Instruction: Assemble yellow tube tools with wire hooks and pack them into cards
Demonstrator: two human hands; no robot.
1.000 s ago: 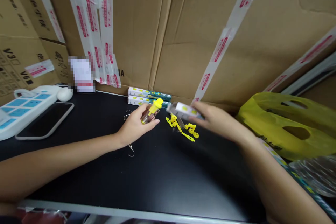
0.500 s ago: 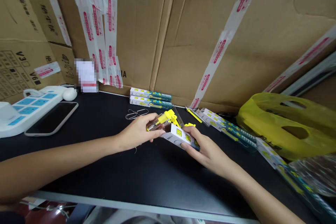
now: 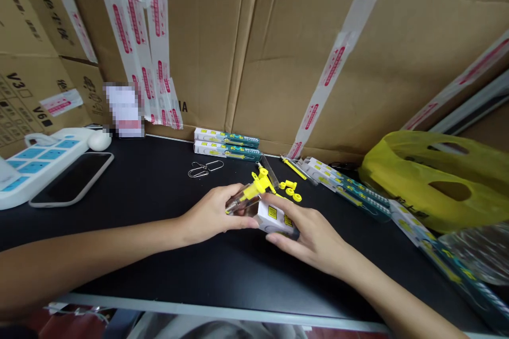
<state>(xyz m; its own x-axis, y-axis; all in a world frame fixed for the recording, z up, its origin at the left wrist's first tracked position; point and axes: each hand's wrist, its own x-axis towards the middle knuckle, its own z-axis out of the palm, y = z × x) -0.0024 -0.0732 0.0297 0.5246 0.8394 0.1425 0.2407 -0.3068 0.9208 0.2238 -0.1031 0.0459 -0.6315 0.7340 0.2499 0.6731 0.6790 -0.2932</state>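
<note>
Near the middle of the dark table, my left hand is closed around a clear tubular spring scale with a yellow cap and a spring inside. My right hand grips a white carton with yellow-backed lettering, its near end beside the left fingertips. The carton's far part is covered by my right palm and fingers. Just beyond the hands are small yellow plastic pieces and a thin clear strip. Bent metal wire hooks lie behind my left hand.
Two stacked cartons rest against the cardboard wall. More cartons line the right side, by a yellow plastic bag. A yellow rod lies at the back. At left are a phone and a power strip.
Both hands have come slightly lower and nearer with the spring scale and the carton. My right hand covers more of the carton. More loose yellow pieces show behind it. The view has shifted slightly.
</note>
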